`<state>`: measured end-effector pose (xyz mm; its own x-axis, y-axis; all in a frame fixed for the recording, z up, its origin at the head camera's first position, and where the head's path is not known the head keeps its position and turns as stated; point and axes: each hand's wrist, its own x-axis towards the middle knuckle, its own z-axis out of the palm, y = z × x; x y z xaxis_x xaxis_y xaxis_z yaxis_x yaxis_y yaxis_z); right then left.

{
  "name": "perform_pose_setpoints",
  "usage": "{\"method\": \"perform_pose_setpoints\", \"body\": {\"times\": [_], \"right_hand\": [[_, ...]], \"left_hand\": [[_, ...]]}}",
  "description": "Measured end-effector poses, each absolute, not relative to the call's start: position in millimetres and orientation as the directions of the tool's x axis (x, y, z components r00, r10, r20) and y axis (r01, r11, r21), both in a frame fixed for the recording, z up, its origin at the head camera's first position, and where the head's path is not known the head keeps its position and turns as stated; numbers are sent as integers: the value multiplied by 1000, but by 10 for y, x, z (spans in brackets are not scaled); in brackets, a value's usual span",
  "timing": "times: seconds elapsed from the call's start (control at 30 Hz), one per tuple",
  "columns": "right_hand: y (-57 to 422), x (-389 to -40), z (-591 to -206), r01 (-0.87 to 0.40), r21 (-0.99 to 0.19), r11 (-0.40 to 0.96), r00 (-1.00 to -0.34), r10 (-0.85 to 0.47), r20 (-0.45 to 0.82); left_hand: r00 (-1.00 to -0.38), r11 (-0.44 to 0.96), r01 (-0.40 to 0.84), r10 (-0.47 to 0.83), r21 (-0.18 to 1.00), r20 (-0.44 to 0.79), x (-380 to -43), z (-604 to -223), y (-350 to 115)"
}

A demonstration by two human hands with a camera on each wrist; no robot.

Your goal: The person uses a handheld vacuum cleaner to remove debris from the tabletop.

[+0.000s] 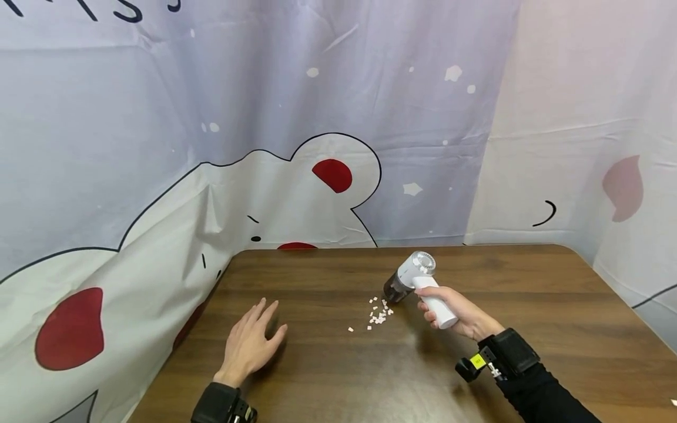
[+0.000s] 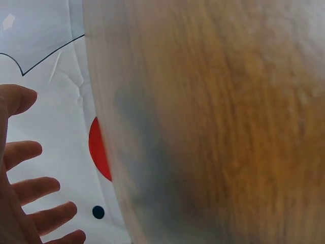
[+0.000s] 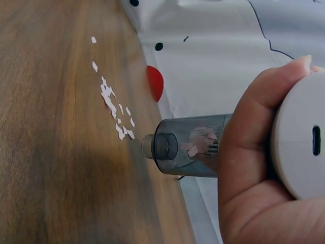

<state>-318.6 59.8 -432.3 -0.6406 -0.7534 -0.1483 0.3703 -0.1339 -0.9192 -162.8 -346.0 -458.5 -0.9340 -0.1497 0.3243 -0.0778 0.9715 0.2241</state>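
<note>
A white handheld vacuum cleaner [image 1: 418, 270] sits tilted above a wood-grain table [image 1: 317, 382], its pistol-style handle [image 1: 444, 317] wrapped by the curled fingers of a person's right hand [image 1: 465, 311]. This grip seems chosen to steer the nozzle [image 3: 148, 146], which points down toward small white paper scraps [image 1: 378, 319] bunched just beside the vacuum, on its left and slightly nearer the person. The nozzle stands just short of the nearest scraps; whether it touches the table I cannot tell.

Behind the nozzle is a clear, smoky dust cup [image 3: 172, 165], probably see-through so that its contents show. Several pale, paper-like pieces [image 3: 193, 151] lie inside, near a slotted inner part.

Well to the left of the vacuum, the left hand [image 1: 251, 346] holds nothing, its fingers straight and spread; it appears kept out of the way, and I cannot tell whether it touches the table. Beyond the vacuum hangs a lilac and white cloth [image 1: 264, 88] with printed cartoon shapes.
</note>
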Motion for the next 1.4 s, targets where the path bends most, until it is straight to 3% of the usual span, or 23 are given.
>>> {"method": "perform_pose_setpoints", "body": {"times": [1.4], "right_hand": [[380,-3149,-4331,345,-933,-106,-633,-760,-148]], "left_hand": [[-938,962,-102,-178,255,296,-1625,-4591,-3408]]}}
